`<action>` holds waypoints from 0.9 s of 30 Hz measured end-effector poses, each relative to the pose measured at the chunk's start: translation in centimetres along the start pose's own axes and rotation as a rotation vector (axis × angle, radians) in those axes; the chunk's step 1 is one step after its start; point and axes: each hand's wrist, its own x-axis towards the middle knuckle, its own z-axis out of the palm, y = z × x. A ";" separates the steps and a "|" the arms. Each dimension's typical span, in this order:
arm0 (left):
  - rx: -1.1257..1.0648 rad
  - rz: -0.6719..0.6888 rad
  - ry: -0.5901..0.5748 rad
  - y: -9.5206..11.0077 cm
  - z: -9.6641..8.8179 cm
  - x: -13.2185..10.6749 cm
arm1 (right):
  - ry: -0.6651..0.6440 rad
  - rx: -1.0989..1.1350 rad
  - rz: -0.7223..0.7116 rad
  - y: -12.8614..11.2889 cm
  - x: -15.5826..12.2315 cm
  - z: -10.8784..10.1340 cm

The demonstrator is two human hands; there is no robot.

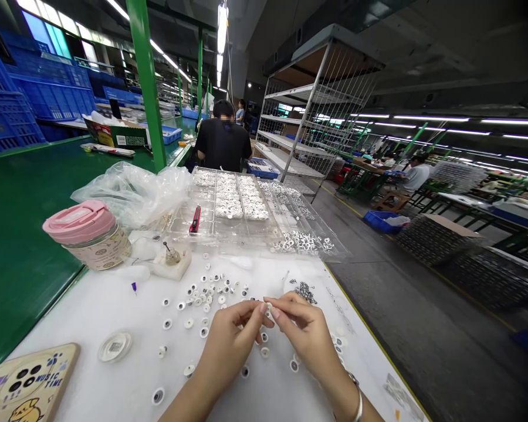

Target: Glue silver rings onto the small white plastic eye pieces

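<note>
Both my hands meet over the white work surface (127,375). Between the fingertips sits a small white round part (269,307), mostly covered by the fingers. My left hand (235,334) pinches it from the left, and my right hand (301,328) pinches it from the right. Around and below them lie loose white round parts with dark centres, such as one white part (158,396) near the front and another white part (203,332) beside my left hand. Just beyond my right hand is a pile of small dark metal pieces (305,291).
Clear compartment trays (202,225) of white parts stand at the back, a red box cutter (195,219) on one. At left are a pink-lidded cup (99,243), a plastic bag (132,190), a small glass bottle (172,255) and a phone (30,381). A person (224,140) sits ahead.
</note>
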 end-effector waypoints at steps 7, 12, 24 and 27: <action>-0.014 -0.077 0.025 -0.3 -0.1 0.2 | -0.028 0.052 0.140 0.2 0.4 -0.6; -0.060 -0.197 0.022 -0.2 0.0 0.5 | 0.241 0.009 0.064 1.8 1.2 -3.9; -0.165 -0.248 -0.033 0.1 0.0 0.6 | 0.027 -0.156 0.131 4.1 3.0 -2.2; -0.202 -0.277 -0.047 0.4 0.1 0.7 | -0.025 0.183 0.162 3.2 2.7 -3.1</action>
